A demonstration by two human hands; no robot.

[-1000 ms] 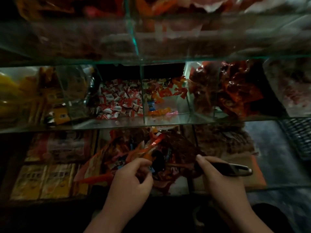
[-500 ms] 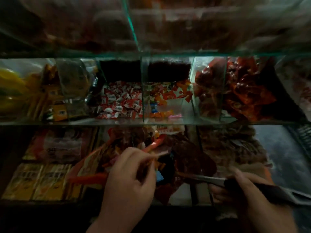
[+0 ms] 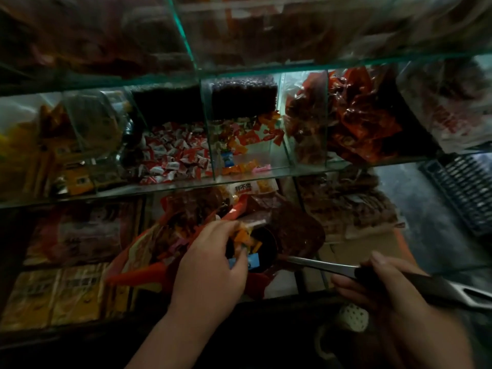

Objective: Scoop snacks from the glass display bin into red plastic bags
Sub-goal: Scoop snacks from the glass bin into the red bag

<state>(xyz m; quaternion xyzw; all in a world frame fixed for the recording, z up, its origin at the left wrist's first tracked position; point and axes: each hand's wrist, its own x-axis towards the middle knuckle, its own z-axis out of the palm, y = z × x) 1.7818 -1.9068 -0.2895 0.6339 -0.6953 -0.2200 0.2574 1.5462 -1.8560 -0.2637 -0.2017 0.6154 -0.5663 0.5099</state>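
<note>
Two hands work at one metal scoop (image 3: 319, 264), whose round dark bowl holds a few small wrapped snacks (image 3: 253, 260) in orange and blue; they are too blurred to count. Only one bit of writing shows: a white pack (image 3: 243, 188) behind the scoop bears dark Chinese characters, too soft to read with certainty. The left hand (image 3: 210, 265) curls over the bowl's left rim, fingertips pinching orange wrappers. The right hand (image 3: 386, 286), to the scoop's right, grips its black handle, thumb laid along the top. One red bag (image 3: 138, 274), thin and crumpled with its mouth open, lies just left of and under the bowl and holds mixed wrappers. Beyond the scoop, the glass bin (image 3: 282, 145) is split by panes. One compartment holds red-and-white sweets (image 3: 173, 155), and the next holds mostly orange ones.
</note>
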